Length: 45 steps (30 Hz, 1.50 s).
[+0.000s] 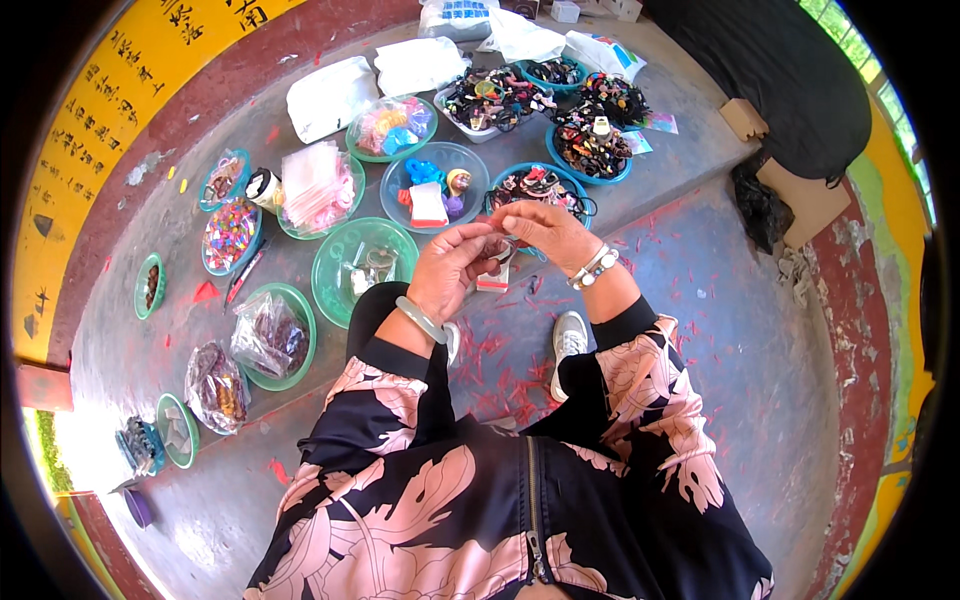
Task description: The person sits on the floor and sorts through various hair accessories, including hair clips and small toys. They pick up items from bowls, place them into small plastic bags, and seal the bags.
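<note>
My left hand (447,268) and my right hand (548,236) meet in front of me, fingertips pinched close together. Between them is something small, partly dark or reddish, too small to name. A jade-like bangle (421,320) circles my left wrist, and beaded bracelets (596,266) sit on my right. Just below the fingers a small red-and-white box (493,279) shows in part. Left of my left hand stands a green basin (338,240) with small clear packets in it. Beyond the hands, a translucent bluish basin (398,172) holds a white-and-red box (429,206) and blue and purple items.
Blue basins (555,150) of dark hair ties stand at the far right, with white bags (333,98) behind. Leftward are a basin of colourful pieces (232,236) and a bag of dark items (270,333). Red scraps (510,375) litter the floor around my shoes (571,335).
</note>
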### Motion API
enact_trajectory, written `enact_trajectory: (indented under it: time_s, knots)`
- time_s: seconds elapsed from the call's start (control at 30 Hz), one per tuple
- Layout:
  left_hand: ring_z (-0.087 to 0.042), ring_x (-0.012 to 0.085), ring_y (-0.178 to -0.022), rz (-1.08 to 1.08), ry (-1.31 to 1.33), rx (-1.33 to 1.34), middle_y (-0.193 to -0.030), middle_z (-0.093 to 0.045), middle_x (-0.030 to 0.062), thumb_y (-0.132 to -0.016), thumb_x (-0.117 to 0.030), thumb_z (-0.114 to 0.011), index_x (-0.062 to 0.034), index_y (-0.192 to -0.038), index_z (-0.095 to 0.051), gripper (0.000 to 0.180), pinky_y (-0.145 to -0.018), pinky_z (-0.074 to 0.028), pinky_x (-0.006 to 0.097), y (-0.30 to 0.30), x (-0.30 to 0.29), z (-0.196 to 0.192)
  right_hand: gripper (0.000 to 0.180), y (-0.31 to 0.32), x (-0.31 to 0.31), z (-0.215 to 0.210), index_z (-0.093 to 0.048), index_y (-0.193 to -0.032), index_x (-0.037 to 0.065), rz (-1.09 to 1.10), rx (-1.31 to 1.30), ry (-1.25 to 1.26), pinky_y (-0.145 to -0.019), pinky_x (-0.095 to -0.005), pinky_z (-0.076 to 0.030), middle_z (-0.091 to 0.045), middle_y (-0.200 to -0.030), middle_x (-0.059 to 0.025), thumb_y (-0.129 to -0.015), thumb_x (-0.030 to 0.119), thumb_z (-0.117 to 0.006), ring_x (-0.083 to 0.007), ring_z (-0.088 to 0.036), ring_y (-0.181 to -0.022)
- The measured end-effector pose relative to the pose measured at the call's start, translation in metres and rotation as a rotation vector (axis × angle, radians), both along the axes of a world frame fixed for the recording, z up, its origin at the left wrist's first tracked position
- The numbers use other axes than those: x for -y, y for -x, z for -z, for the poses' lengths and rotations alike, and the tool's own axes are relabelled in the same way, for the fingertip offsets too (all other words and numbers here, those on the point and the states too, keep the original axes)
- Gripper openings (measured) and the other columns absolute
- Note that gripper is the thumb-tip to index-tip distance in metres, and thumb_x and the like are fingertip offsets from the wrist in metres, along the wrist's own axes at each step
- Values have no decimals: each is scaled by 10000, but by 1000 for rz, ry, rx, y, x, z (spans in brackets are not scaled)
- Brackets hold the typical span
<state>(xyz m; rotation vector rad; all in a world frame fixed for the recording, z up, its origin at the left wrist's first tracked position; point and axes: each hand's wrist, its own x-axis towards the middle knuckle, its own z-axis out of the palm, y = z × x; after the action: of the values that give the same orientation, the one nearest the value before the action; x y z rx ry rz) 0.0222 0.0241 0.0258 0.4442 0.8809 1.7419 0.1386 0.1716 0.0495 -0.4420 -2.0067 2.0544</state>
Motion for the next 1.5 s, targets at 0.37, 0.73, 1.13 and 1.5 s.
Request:
enact_trajectory:
  time_s: [0.37, 0.73, 1.13, 1.5]
  knots:
    - [-616, 197, -874, -197, -32, 37, -953, -616, 126, -897, -74, -447, 0, -1012, -532, 162, -683, -530, 271, 5, -2, 4, 202, 5, 19, -16, -629, -940, 53, 361, -188, -491, -714, -279, -470, -541, -1111, -122, -757, 135, -657, -149, -575, -838]
    - [-617, 194, -852, -104, -49, 33, -905, -614, 102, -892, -89, -464, -14, -972, -545, 136, -680, -536, 290, 5, -3, 9, 174, 4, 19, -9, -661, -800, 117, 235, -110, -1067, -959, -401, -363, -481, -1228, -137, -634, 70, -682, -355, -364, -1218]
    - [-616, 178, -809, -91, -10, 4, -890, -610, 88, -889, -101, -476, -29, -971, -545, 129, -675, -539, 284, 2, -2, 3, 164, 3, 18, -10, -655, -789, 109, 226, -97, -979, -968, -413, -352, -494, -1216, -131, -630, 75, -678, -344, -368, -1218]
    - [-611, 169, -785, -94, -9, -15, -895, -607, 93, -891, -99, -470, -29, -962, -545, 124, -634, -529, 267, 2, -3, 7, 96, 2, 21, -9, -669, -725, 71, 197, -31, -921, -919, -392, -395, -585, -1071, -136, -641, 118, -677, -332, -451, -1146]
